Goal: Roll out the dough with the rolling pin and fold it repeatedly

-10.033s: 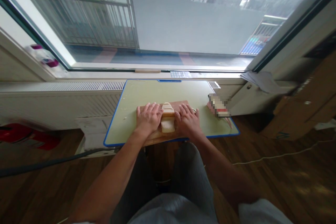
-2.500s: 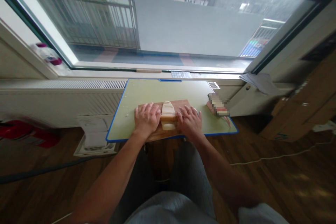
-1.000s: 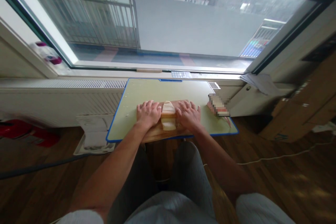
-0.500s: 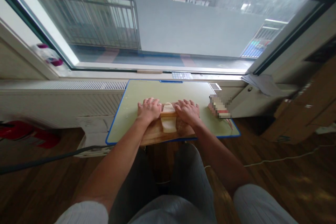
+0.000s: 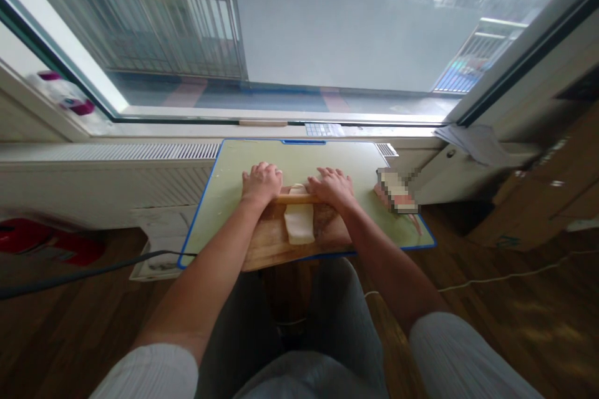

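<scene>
A wooden rolling pin (image 5: pixel 298 199) lies across a flattened strip of pale dough (image 5: pixel 299 227). My left hand (image 5: pixel 262 183) bears down on the pin's left end, fingers bent over it. At the other end, my right hand (image 5: pixel 332 187) rests on the pin the same way, with its fingers reaching forward. The dough lies on a brown wooden board (image 5: pixel 266 238); a short piece of it shows beyond the pin and a longer piece on the near side. Both ends of the pin are hidden under my hands.
Under the wooden board is a pale green, blue-edged board (image 5: pixel 243 159). A pixelated item (image 5: pixel 397 192) lies at its right. A window sill with a purple-capped bottle (image 5: pixel 65 95) runs behind, above a radiator (image 5: pixel 154 184). A red fire extinguisher (image 5: pixel 47 243) is at left, cardboard boxes (image 5: pixel 538 206) at right.
Both hands have pushed the rolling pin forward, away from my body, along the dough. More of the dough shows on the near side. The view has shifted slightly.
</scene>
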A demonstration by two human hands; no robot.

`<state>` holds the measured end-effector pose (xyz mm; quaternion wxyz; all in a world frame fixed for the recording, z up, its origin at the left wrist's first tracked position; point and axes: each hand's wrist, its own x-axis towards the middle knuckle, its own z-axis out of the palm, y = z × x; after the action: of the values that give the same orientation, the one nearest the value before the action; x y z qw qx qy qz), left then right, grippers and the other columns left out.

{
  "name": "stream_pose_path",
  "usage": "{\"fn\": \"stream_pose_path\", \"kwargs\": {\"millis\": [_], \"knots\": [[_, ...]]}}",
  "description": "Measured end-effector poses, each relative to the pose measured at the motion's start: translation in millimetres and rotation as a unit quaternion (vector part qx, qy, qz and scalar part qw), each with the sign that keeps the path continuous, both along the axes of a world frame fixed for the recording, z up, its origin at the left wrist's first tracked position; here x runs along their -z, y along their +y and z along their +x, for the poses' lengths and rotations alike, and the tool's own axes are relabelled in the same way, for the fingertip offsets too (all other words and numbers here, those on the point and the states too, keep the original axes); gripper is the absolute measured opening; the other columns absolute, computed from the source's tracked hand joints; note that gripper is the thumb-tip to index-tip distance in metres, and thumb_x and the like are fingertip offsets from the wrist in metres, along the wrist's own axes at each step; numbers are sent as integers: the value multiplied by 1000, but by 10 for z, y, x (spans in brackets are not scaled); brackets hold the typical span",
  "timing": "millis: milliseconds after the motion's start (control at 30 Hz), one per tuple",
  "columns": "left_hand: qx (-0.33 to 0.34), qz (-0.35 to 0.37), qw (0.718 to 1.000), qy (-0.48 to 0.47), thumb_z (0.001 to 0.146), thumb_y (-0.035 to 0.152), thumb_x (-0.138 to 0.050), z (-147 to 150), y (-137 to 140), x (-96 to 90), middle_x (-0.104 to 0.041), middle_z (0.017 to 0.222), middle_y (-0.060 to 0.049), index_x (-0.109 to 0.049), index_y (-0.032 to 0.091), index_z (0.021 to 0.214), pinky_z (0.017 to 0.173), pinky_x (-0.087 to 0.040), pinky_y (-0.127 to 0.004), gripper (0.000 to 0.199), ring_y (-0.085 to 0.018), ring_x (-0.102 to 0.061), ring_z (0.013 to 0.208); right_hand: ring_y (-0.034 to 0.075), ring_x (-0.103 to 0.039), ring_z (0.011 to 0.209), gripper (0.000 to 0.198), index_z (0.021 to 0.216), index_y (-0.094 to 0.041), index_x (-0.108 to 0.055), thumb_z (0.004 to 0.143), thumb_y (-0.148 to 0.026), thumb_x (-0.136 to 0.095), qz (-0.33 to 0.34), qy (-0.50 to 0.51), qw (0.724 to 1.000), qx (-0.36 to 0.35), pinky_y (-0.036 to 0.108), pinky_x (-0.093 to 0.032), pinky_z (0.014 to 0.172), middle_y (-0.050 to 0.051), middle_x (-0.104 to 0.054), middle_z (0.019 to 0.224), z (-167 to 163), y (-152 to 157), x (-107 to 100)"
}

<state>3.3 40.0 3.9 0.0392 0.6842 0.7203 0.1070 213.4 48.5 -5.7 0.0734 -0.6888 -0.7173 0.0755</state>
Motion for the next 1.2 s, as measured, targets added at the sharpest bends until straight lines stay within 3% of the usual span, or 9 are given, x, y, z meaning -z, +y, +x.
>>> {"fn": "stream_pose_path", "kwargs": {"millis": [233,500,867,1200], "knots": [[26,-2,1000,6,107,42,-36,5,-176,3,-67,150,-11,-73,28,132,114,-47,-56,47,-33,-61,134,33,-46,149,58,157,-32,-59,108,-54,-39,23,-11,1000,-10,59,-35,126,6,-58,163,14,-278,-34],[49,-35,998,6,107,48,-35,-14,-326,49,-57,164,-8,-66,33,146,121,-40,-60,52,-33,-53,145,33,-40,157,60,161,-32,-56,109,-54,-36,14,-22,1000,5,61,-29,130,4,-50,171,-10,-571,-47],[37,23,999,28,108,48,-32,39,-775,112,-61,161,-8,-68,32,144,121,-39,-54,53,-31,-54,145,33,-33,162,64,163,-29,-53,112,-60,-30,53,-26,998,5,64,-23,132,5,-44,175,18,-917,73],[28,-12,1000,2,106,47,-35,25,-537,72,-60,161,-8,-69,36,141,120,-40,-60,50,-33,-54,145,32,-41,157,59,159,-32,-57,112,-58,-31,37,-25,999,-3,62,-27,130,4,-51,170,-15,-710,-26]]}}
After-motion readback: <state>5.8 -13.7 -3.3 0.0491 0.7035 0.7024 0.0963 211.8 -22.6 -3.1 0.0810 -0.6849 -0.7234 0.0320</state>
